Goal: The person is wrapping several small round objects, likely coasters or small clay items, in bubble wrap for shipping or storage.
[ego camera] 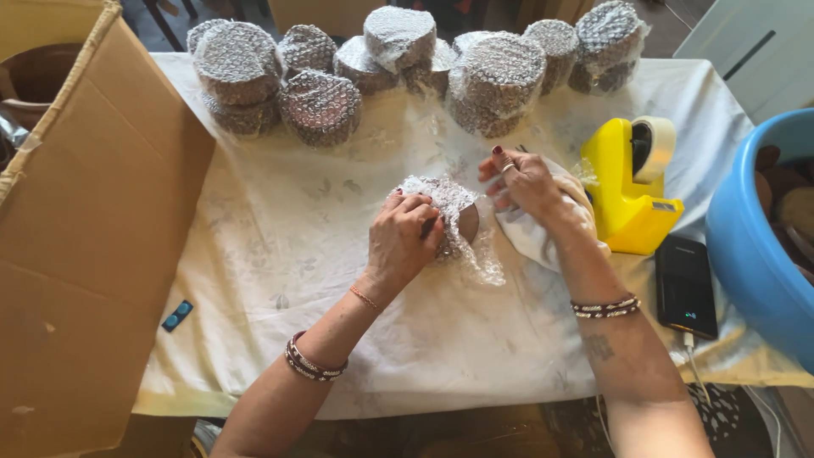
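Note:
My left hand (405, 237) grips a small round brown object half wrapped in bubble wrap (454, 216) in the middle of the cloth-covered table (280, 254). Right beside it, my right hand (524, 182) rests with fingers spread on the loose edge of the wrap, above a white sheet (530, 237). Both wrists wear bracelets.
Several bubble-wrapped round bundles (322, 106) are stacked along the far edge. A yellow tape dispenser (632, 182) stands to the right, a black phone (685, 284) with a cable near it. A blue tub (755, 246) sits far right. A large cardboard box (85, 229) fills the left.

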